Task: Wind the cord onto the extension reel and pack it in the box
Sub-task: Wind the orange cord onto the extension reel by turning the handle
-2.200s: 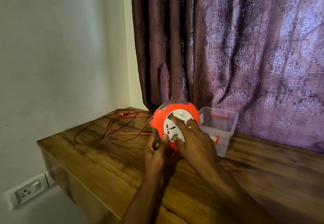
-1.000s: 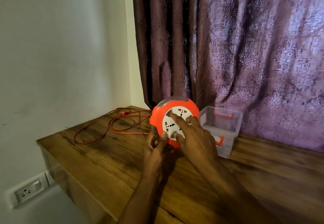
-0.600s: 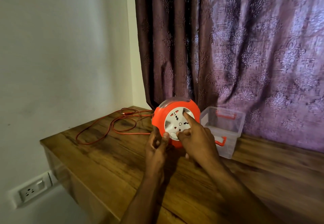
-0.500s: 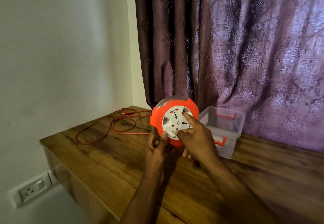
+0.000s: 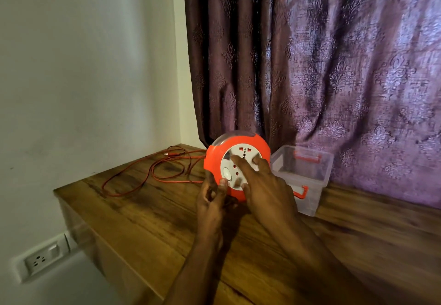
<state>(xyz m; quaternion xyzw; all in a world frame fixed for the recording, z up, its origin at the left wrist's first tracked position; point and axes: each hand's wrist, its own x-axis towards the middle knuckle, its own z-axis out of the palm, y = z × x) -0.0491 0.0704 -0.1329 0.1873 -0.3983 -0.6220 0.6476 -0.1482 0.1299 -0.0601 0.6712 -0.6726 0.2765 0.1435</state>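
I judge I'm mid-winding: my left hand (image 5: 211, 199) grips the near lower rim of the upright orange extension reel (image 5: 216, 159), and my right hand (image 5: 265, 185) lays straight fingers on its white socket face. Much cord (image 5: 145, 180) lies loose at far left on the wooden table (image 5: 148, 228); next, more turns. The clear box (image 5: 307, 180) waits right. No writing legible.

A brown wooden tabletop (image 5: 148, 211) with dark, streaky grain fills the lower half of the view, its left edge standing close to a plain off-white wall (image 5: 83, 66). Low on that wall, below the tabletop's left edge, sits a white rectangular wall socket with a switch (image 5: 44, 258). Along the tabletop's far edge hangs a heavy purple-brown curtain with an embossed floral pattern (image 5: 334, 66), falling in deep folds down to the far edge.
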